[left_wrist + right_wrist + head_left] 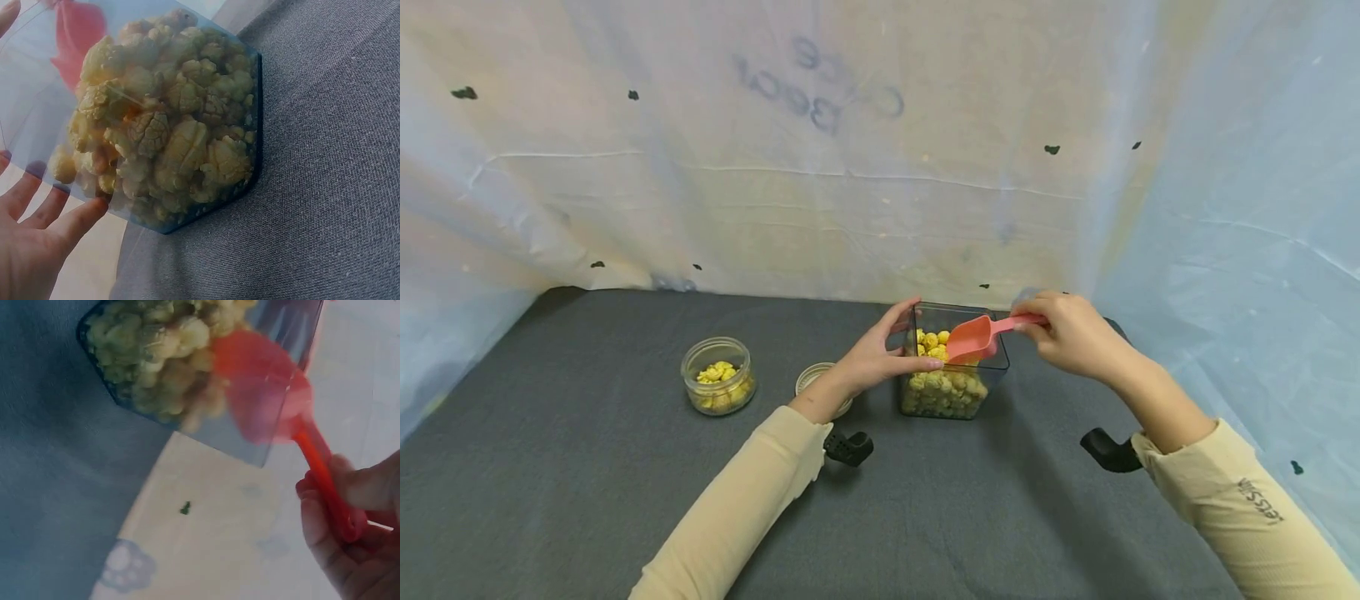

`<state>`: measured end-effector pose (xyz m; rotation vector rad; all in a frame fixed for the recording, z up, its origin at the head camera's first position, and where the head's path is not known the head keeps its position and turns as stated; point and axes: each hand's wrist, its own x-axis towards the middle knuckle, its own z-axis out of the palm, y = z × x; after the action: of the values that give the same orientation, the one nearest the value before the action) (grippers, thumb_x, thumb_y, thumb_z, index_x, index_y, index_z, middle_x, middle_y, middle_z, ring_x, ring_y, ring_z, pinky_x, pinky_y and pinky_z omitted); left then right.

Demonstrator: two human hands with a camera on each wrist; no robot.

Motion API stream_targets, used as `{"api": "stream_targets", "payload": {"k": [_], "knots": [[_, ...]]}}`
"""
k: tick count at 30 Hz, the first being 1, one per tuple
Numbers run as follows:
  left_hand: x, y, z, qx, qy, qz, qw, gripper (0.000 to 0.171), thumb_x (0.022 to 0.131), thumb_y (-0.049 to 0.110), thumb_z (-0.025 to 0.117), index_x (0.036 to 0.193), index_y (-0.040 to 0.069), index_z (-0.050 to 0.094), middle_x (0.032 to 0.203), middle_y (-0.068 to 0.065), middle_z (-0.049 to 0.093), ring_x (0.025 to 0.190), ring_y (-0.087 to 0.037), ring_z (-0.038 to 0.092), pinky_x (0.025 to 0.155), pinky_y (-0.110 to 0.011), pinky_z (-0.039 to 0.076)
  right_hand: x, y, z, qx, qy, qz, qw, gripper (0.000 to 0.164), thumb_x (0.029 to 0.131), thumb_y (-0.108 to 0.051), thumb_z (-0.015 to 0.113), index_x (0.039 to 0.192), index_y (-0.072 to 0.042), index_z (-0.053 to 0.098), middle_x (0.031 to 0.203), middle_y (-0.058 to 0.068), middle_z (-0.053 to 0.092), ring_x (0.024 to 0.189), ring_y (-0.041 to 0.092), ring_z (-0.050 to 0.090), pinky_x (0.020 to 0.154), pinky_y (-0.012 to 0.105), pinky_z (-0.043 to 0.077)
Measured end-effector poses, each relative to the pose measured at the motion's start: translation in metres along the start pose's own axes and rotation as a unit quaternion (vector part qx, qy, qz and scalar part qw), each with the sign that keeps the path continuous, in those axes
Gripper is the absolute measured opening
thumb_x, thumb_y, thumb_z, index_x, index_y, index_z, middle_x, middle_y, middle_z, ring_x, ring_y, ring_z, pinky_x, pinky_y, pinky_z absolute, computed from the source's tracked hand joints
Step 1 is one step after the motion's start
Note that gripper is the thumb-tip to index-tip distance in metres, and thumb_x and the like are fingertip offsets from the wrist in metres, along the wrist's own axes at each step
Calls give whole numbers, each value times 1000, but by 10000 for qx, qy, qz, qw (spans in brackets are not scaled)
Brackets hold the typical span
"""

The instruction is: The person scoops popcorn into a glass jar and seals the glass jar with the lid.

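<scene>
A clear square container (946, 393) with yellow popcorn (169, 137) inside stands on the grey cloth. My left hand (880, 357) grips it at its upper left side, the thumb along the near rim and the other fingers spread against the wall. In my right hand (1071, 333) is the handle of a pink scoop (973, 340), pinched between thumb and fingers. The scoop's bowl dips inside the container at the popcorn, and in the right wrist view the scoop bowl (262, 387) shows through the clear wall.
Left of the container, a round glass jar (718, 350) stands without a lid, partly filled with popcorn. A round lid (811, 377) lies partly hidden under my left forearm. Pale sheeting (850, 233) rises behind the grey cloth-covered table (587, 467).
</scene>
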<state>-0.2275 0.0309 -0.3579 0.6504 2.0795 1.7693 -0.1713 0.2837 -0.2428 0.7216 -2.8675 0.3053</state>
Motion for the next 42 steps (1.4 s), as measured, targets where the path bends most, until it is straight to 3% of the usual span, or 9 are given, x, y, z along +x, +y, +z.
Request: {"api": "stream_targets", "payload": {"k": [8, 22, 33, 42], "knots": [[1, -2, -2, -22, 13, -43, 10000, 87, 78, 31, 80, 145, 47, 26, 156, 5, 22, 142, -19, 27, 110, -47, 36, -8, 14, 19, 498, 250, 245, 9981, 16, 90, -6, 65, 104, 2, 70, 78, 7, 63, 60, 13, 42, 57, 28, 36], [0, -2, -3, 56, 14, 58, 10000, 90, 78, 30, 80, 147, 44, 24, 158, 4, 19, 144, -23, 25, 110, -49, 36, -20, 9, 44, 773, 1057, 686, 9890, 17, 90, -11, 68, 103, -1, 72, 83, 10, 68, 61, 13, 49, 53, 24, 37], [0, -3, 1, -7, 51, 6, 10000, 88, 78, 30, 80, 146, 45, 26, 155, 4, 24, 142, -21, 28, 110, -47, 36, -18, 1, 62, 889, 1562, 863, 9799, 18, 90, -6, 66, 106, 2, 70, 95, 16, 69, 73, 24, 61, 62, 35, 47], [0, -3, 0, -10, 77, 43, 10000, 90, 78, 28, 80, 147, 44, 24, 156, 6, 21, 142, -21, 27, 109, -47, 37, -17, 10, 69, 1284, 1683, 831, 9738, 19, 91, -8, 65, 109, -4, 71, 91, 10, 66, 69, 13, 53, 60, 20, 43]]}}
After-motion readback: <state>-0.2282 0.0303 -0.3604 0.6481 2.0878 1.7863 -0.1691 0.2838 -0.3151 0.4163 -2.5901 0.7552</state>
